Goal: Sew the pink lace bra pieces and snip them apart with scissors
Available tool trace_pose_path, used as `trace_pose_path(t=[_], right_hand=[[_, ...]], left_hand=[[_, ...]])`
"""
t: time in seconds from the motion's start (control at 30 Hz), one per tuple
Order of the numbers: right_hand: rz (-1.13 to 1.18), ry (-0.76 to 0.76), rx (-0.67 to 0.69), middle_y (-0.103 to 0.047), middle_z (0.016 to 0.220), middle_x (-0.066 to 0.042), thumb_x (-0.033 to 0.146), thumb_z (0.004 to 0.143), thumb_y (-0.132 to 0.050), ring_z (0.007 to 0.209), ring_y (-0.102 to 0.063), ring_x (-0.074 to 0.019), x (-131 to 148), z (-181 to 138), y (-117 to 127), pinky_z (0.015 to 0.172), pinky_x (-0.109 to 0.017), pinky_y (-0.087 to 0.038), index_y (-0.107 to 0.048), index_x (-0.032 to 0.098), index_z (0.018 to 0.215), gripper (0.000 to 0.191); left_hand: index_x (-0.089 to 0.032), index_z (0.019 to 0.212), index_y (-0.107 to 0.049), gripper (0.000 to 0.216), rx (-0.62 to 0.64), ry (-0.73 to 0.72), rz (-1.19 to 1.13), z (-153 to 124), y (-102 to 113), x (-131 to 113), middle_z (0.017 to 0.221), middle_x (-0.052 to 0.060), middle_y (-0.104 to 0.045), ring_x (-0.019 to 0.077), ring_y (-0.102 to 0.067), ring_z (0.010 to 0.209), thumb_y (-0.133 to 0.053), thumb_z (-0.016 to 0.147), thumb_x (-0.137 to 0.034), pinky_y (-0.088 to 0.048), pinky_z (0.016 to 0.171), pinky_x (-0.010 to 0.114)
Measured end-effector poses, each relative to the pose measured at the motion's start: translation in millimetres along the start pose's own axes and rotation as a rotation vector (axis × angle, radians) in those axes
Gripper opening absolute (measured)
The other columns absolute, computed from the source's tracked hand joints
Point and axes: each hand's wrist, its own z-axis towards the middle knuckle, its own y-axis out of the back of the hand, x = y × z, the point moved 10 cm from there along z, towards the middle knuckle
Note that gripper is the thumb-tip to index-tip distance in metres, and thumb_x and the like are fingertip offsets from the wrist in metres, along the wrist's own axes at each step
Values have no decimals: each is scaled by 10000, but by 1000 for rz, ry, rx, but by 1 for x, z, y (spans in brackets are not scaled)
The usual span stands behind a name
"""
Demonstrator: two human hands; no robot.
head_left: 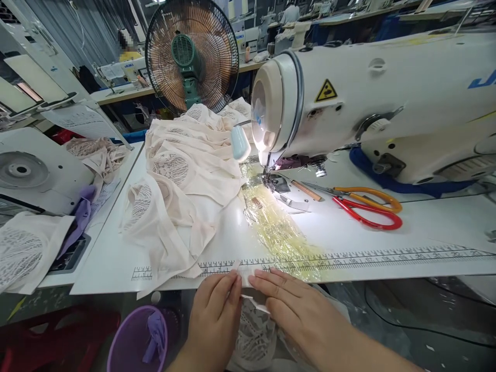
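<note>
Over the table's front edge hangs a cream lace bra piece (253,338), its upper edge lying on the printed ruler strip (368,258). My left hand (217,310) pinches that upper edge between thumb and fingers. Just to its right, my right hand (298,315) presses the same edge with its fingers close together; its thumb is mostly hidden. Similar bra pieces (186,155) with lace cups are heaped beyond my left hand. The sewing machine's needle area (267,175) is lit, and a crinkled yellowish clear film (275,222) runs from there toward my hands.
Orange-handled scissors (372,195) and red-handled scissors (368,216) lie right of the needle, near a small brown-handled tool (306,190). A fan (191,57) stands behind the heap. Below left are a purple bin (116,346) and a red stool (58,330). Another person (129,49) sits far back.
</note>
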Motion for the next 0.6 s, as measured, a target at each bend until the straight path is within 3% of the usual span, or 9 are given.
trace_pose_path(t=[0.33, 0.6], right_hand=[[3, 102, 111, -647, 1155, -157, 93, 928, -335, 1121, -575, -213, 1, 4, -6, 946, -367, -491, -618, 76, 1030, 301], [53, 71, 39, -652, 1159, -128, 61, 908, -349, 1120, -575, -198, -4, 3, -3, 975, -355, -471, -612, 84, 1029, 291]], left_hand=[[-58, 1070, -598, 274, -27, 50, 23, -2, 4, 1, 991, 126, -598, 222, -536, 944, -499, 822, -1, -527, 813, 354], [-65, 1067, -595, 276, -25, 53, 22, -5, 4, 3, 994, 132, -579, 220, -540, 946, -497, 817, 0, -521, 802, 361]])
